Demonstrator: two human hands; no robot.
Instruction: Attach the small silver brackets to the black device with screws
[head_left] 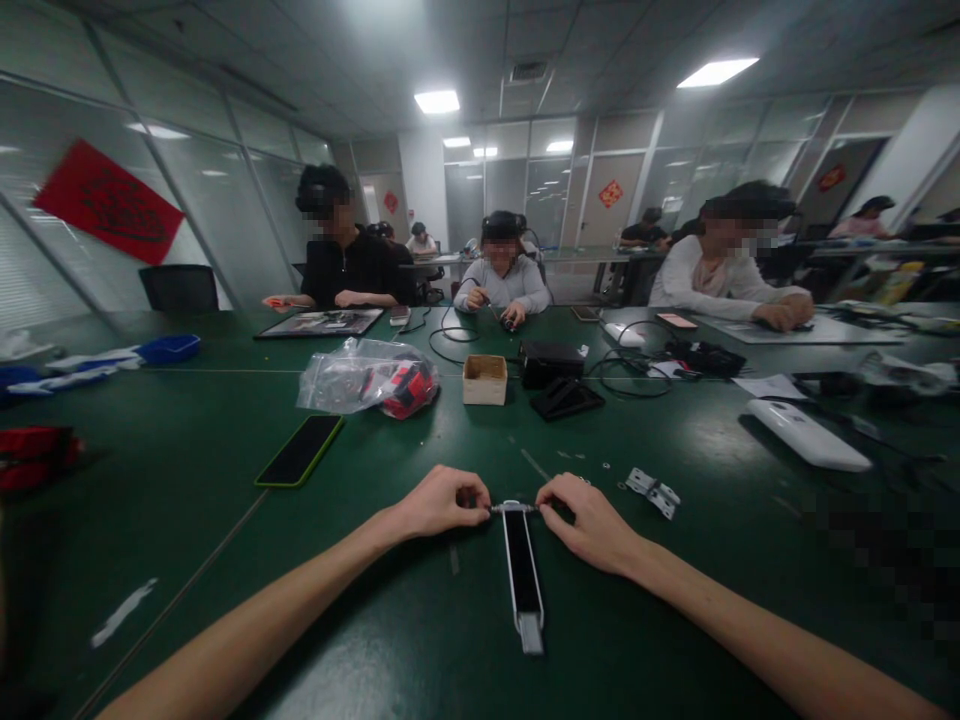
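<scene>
A long narrow piece with a pale metal frame and a black middle lies on the green table in front of me. A silver tab sticks out of its near end. Across its far end runs a thin metal rod, like a bolt or pin. My left hand pinches the rod's left end between thumb and finger. At the right end, my right hand pinches the rod in the same way; its fingertips partly hide that end. To the right lies a metal hinge-like bracket beside small washers.
On the table are a green-edged phone, a plastic bag with red parts, a small open box, a black box, cables and a white device. Several people work across the table.
</scene>
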